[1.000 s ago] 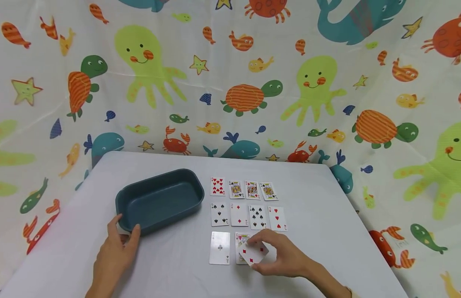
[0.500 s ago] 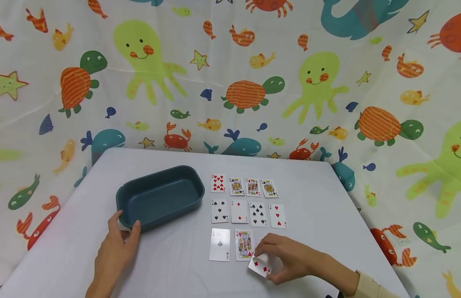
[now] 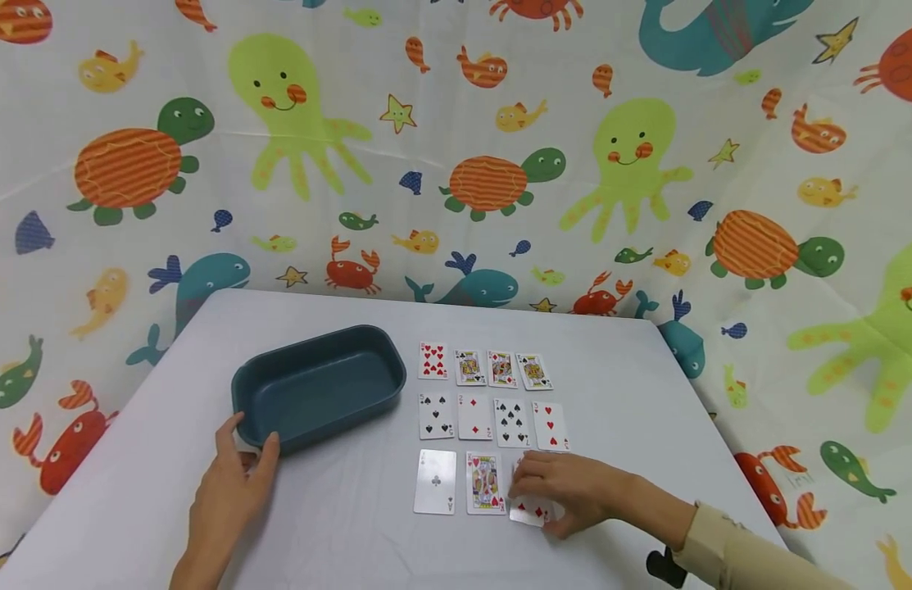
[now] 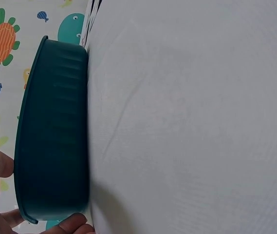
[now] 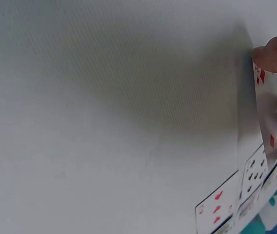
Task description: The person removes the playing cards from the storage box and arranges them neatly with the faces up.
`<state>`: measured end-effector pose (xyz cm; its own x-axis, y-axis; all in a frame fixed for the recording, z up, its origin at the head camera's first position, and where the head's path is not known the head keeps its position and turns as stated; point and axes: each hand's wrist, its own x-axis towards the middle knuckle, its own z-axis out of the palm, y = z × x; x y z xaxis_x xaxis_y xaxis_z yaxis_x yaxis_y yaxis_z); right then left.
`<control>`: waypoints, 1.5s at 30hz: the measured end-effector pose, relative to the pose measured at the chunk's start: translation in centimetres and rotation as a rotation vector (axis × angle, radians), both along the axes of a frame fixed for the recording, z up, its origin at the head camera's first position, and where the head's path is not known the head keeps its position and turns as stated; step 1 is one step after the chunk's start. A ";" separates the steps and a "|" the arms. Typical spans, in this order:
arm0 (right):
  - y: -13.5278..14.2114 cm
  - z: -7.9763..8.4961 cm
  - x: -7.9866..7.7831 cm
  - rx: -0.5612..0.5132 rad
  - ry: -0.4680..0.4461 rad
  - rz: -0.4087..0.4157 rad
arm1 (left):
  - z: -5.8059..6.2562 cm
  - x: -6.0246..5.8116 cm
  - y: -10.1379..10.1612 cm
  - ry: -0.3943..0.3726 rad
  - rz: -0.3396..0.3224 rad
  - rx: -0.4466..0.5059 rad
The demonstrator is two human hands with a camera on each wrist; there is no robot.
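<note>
My left hand (image 3: 225,501) holds the near left corner of a dark teal plastic tub (image 3: 317,392), thumb and fingers on either side of that corner. In the left wrist view its fingertips (image 4: 72,223) lie at the tub's end, low by the tabletop. With thumb and fingers, my right hand (image 3: 569,489) grips a playing card of diamonds (image 3: 529,514) by its opposite edges, face up. The card is just right of the king of hearts (image 3: 485,483), close over the table; the hand hides part of its face. In the right wrist view it is tilted.
An ace of clubs (image 3: 435,482) lies left of the king. Behind are two rows of face-up cards, with the three of hearts (image 3: 550,426) nearest my right hand. A patterned sea-animal cloth (image 3: 456,106) hangs behind the white table (image 3: 338,524).
My right hand has carried the diamond card from over the king of hearts to the king's right side and lowered it, uncovering the king. The left hand stays at the tub.
</note>
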<state>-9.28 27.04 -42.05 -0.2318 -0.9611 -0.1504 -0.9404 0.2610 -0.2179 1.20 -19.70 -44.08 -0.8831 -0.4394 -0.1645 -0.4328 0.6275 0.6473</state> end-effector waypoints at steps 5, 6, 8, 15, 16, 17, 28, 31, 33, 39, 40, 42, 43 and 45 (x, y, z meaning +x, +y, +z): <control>-0.3 0.2 -0.5 0.047 0.046 0.017 | 0.0 0.0 0.0 -0.001 -0.007 0.005; -0.4 0.2 -0.6 0.044 0.055 0.022 | 0.0 0.0 0.0 -0.001 -0.008 0.005; -0.4 0.2 -0.6 0.035 0.064 0.025 | -0.1 0.0 0.1 0.000 -0.008 0.003; -0.2 0.2 -0.6 0.049 0.060 -0.008 | -0.1 -0.1 0.3 -0.003 -0.009 -0.005; -0.1 0.2 -0.6 0.048 0.058 -0.013 | -0.1 -0.1 0.3 -0.001 -0.006 -0.006; -0.1 0.2 -0.6 0.049 0.054 -0.021 | -0.1 -0.1 0.3 0.000 -0.002 -0.007; 0.3 0.1 0.1 -0.072 -0.050 -0.196 | -0.4 -0.2 0.3 -0.013 -0.009 0.015; 0.3 -0.2 0.5 -0.206 -0.079 -0.341 | -0.5 -0.2 0.5 -0.015 -0.017 0.019; 0.2 -0.6 0.7 -0.325 -0.079 -0.430 | -0.5 -0.2 0.6 -0.017 -0.016 0.016; -1.2 -2.2 0.7 -0.688 -0.018 -0.661 | -0.4 -0.4 0.7 -0.024 0.009 0.004; -1.6 -2.5 0.6 -0.735 -0.008 -0.700 | -0.4 -0.4 0.7 -0.025 0.011 0.006; -2.5 -2.7 0.4 -0.824 -0.006 -0.767 | -0.5 -0.3 0.7 -0.020 0.007 0.016; -3.1 -2.7 0.3 -0.859 -0.014 -0.803 | -0.6 -0.3 0.7 -0.018 0.009 0.018; -4.3 -2.6 -0.1 -0.916 -0.039 -0.870 | -0.8 -0.3 0.8 -0.012 0.014 0.019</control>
<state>-9.35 22.75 -44.66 -0.8486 -0.2481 0.4673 -0.5229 0.5276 -0.6695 0.95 -18.95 -44.92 -0.8747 -0.4485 -0.1839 -0.4496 0.6088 0.6536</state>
